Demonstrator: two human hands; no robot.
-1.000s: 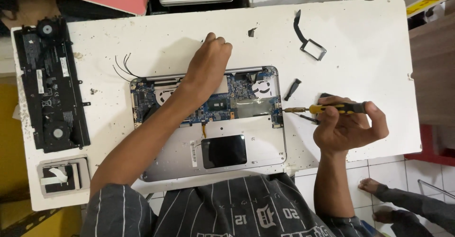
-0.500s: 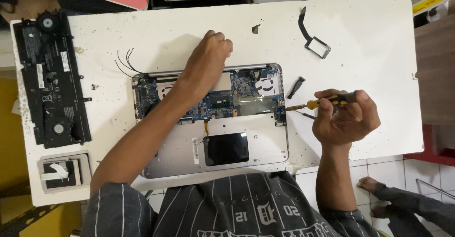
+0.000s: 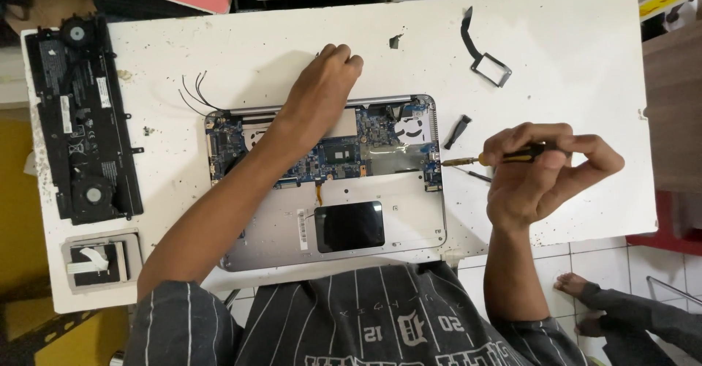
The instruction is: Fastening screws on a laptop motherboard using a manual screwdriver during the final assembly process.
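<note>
Hiding much of the circuit board, the left forearm crosses the opened laptop (image 3: pixel 329 183), a silver shell with its blue board bared and a dark touchpad panel nearer the person. It lies mid-table on the white table (image 3: pixel 570 66). The right hand (image 3: pixel 537 179), just right of the laptop, is clamped on a yellow-and-black screwdriver (image 3: pixel 504 157), tip at the laptop's right edge. The left hand (image 3: pixel 322 92) rests curled over the far rim; what its fingers grip cannot be told. A black panel with fans (image 3: pixel 80 117) lies far left.
</note>
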